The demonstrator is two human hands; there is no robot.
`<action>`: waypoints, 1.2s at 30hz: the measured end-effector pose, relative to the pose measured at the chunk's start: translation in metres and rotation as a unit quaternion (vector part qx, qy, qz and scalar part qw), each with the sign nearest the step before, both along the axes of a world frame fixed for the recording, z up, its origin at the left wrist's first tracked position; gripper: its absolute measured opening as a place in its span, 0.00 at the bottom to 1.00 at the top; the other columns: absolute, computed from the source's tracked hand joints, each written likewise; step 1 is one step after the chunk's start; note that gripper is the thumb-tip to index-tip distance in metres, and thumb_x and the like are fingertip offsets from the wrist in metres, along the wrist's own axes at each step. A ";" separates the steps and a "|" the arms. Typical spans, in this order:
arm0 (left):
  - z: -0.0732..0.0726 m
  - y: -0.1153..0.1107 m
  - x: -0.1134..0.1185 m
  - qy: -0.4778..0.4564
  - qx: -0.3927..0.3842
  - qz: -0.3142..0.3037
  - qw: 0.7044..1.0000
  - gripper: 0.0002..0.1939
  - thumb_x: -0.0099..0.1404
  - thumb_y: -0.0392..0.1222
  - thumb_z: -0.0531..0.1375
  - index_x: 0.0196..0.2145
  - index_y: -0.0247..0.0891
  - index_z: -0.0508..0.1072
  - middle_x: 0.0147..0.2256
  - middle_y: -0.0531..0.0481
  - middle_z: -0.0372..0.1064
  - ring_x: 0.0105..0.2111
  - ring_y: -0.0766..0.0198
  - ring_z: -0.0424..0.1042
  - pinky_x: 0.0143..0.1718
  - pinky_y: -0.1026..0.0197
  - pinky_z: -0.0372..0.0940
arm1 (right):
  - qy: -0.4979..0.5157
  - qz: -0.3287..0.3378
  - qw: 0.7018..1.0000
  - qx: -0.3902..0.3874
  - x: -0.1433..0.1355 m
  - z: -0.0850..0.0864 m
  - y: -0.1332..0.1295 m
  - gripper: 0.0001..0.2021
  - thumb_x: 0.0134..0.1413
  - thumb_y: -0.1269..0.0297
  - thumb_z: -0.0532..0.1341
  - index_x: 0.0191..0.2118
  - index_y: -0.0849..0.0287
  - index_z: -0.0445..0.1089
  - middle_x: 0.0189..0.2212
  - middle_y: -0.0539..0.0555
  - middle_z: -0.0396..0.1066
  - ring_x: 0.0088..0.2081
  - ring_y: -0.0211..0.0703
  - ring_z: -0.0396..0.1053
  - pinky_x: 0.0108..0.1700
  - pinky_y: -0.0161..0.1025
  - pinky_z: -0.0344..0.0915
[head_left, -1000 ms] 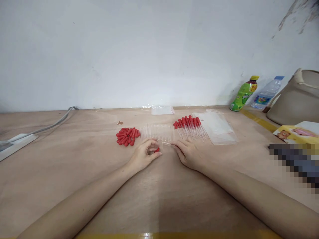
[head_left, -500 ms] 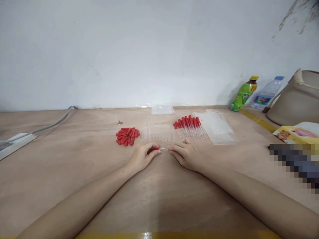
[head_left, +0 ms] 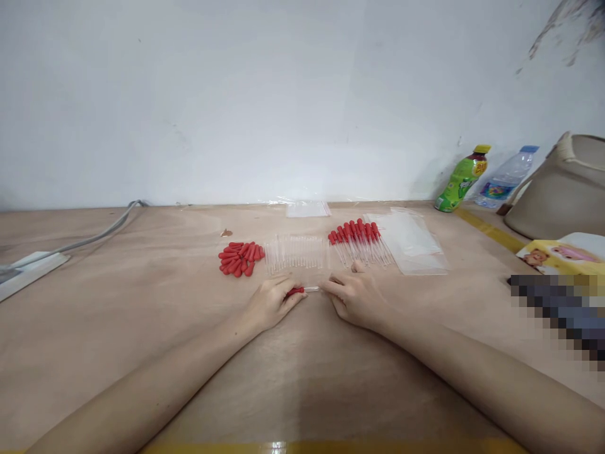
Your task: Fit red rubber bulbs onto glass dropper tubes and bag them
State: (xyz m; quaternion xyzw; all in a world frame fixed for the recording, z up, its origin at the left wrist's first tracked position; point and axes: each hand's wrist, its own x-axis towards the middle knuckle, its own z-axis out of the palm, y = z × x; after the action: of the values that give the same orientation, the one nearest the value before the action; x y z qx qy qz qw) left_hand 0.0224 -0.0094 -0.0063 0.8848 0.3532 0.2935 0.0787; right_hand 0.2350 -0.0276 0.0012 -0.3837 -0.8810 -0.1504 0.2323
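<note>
Between thumb and fingers, my left hand grips a red rubber bulb. A thin clear dropper tube runs from the bulb's mouth across to my right hand, whose closed fingertips pinch its far end. How deep the tube sits in the bulb is hard to make out. Beyond my left hand lies a pile of loose red bulbs. A row of bare clear tubes is spread just past both hands. Several droppers with red bulbs fitted lie fanned out beyond my right hand.
Clear plastic bags lie right of the droppers, and a small one sits by the wall. A green bottle, a water bottle and a beige bag stand far right. A grey cable crosses the left side.
Both hands have come slightly nearer to me with the bulb and tube. More of the red bulb shows between my left fingers. The piles lie as before.
</note>
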 end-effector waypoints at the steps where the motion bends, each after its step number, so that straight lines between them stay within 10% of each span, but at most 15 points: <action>1: -0.001 0.000 0.000 0.001 0.007 0.002 1.000 0.09 0.63 0.43 0.53 0.33 0.36 0.70 0.29 0.48 0.69 0.30 0.65 0.67 0.34 0.62 0.62 | 0.002 -0.002 1.000 -0.002 -0.001 0.000 -0.001 0.12 0.52 0.73 0.51 0.32 0.57 0.72 0.23 0.51 0.67 0.23 0.34 0.55 0.34 0.39 0.42; 13: 0.010 -0.003 0.002 -0.051 -0.089 0.034 0.994 0.12 0.60 0.48 0.55 0.33 0.38 0.73 0.26 0.52 0.70 0.24 0.68 0.66 0.28 0.66 0.61 | 0.074 0.075 0.988 -0.113 0.014 -0.004 0.019 0.11 0.59 0.65 0.50 0.36 0.60 0.69 0.30 0.53 0.70 0.33 0.37 0.65 0.37 0.36 0.54; 36: 0.005 -0.002 0.001 -0.042 -0.159 -0.006 0.986 0.10 0.59 0.45 0.57 0.34 0.37 0.72 0.27 0.51 0.70 0.25 0.68 0.65 0.27 0.66 0.60 | 0.032 0.057 0.995 -0.069 0.002 -0.001 0.006 0.14 0.58 0.68 0.48 0.26 0.62 0.67 0.22 0.50 0.68 0.22 0.34 0.56 0.34 0.38 0.47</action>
State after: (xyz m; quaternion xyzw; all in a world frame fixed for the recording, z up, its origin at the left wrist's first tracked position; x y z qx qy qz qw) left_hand 0.0231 -0.0115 -0.0016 0.8498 0.3868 0.2702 0.2349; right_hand 0.2372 -0.0217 -0.0003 -0.3525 -0.9019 -0.0631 0.2416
